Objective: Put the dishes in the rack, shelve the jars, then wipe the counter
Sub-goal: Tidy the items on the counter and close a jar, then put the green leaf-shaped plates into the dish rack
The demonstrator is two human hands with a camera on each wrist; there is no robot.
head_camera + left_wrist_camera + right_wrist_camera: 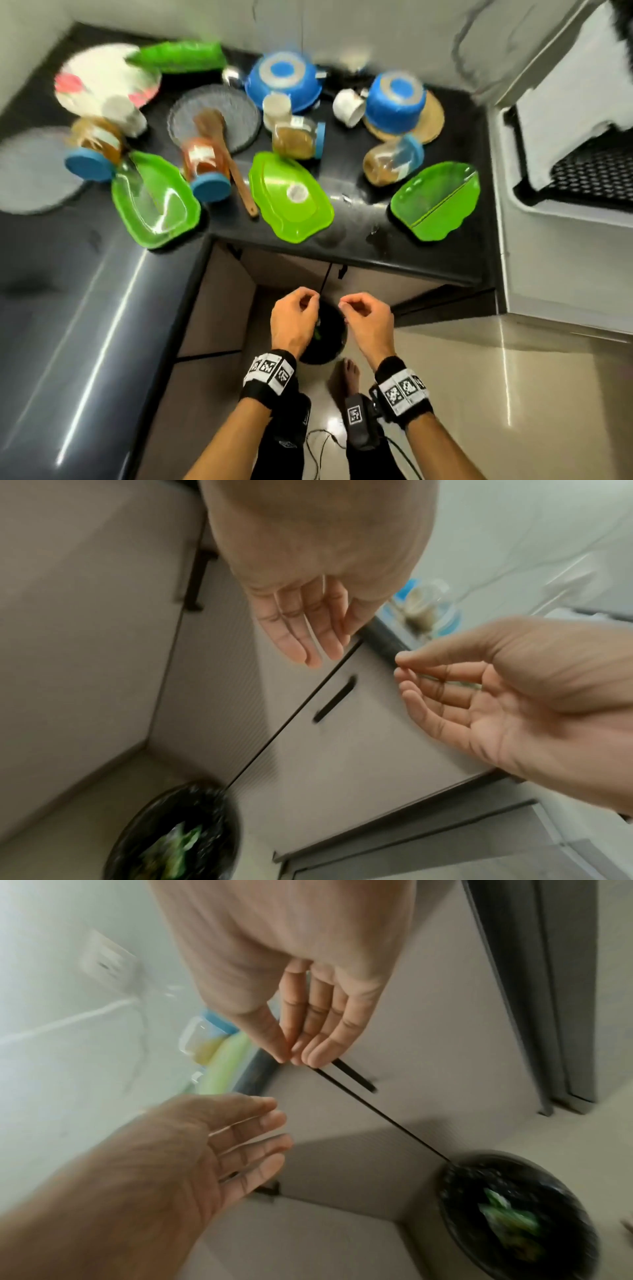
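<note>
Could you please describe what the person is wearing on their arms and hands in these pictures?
Both hands are bare, without gloves or rings: the left hand and the right hand. The forearms are bare too, with no sleeves. Each wrist carries a black band, the left wristband and the right wristband, each wrapped with white squares printed with black pixel-like codes. A thin black cable runs from the right one.

bright, even light | counter (394, 236) glare | motion blur | edges bowed
</note>
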